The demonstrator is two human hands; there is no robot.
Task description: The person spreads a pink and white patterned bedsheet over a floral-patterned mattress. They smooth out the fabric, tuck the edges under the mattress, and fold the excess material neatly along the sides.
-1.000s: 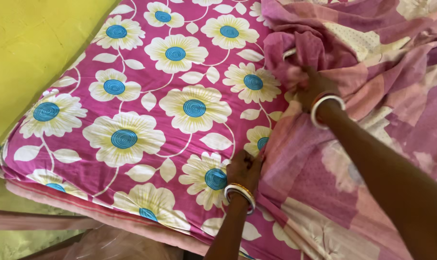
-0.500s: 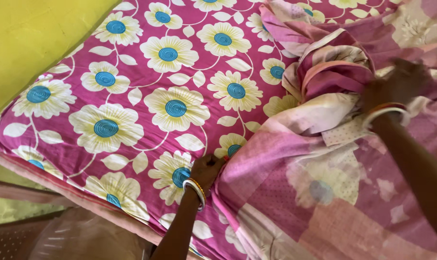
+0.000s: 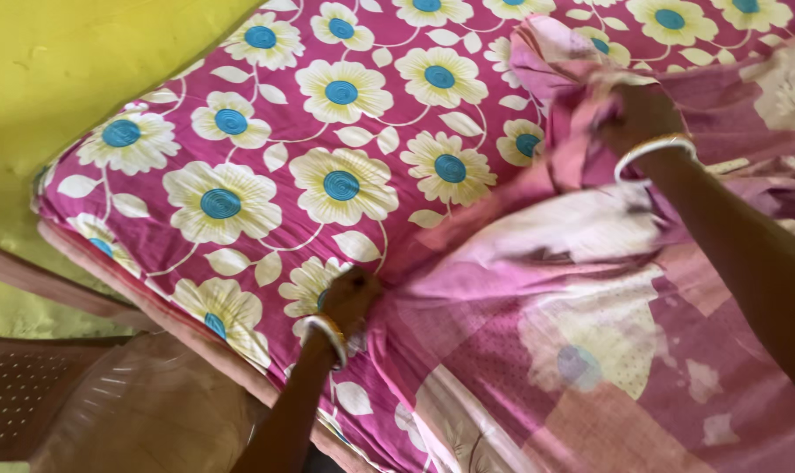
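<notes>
The pink patchwork sheet (image 3: 590,350) lies bunched over the right part of the bed. My left hand (image 3: 349,293) is closed on its edge; my right hand (image 3: 638,118) is closed around a gathered fold. I think both should pull evenly, low over the flowered mattress cover (image 3: 327,184). A brown plastic chair (image 3: 108,412) stands beside the bed.

Right hand (image 3: 640,112) is motion-blurred, fingers buried in bunched cloth (image 3: 581,263); grip can't be told. Left hand (image 3: 349,293) has its fingertips hidden at the cloth edge. Cloth runs off the right and bottom edges and hides the bed (image 3: 266,158) beneath it. Bed cut off at top. Chair (image 3: 108,412) cut by left and bottom edges. Both forearms leave the picture.
</notes>
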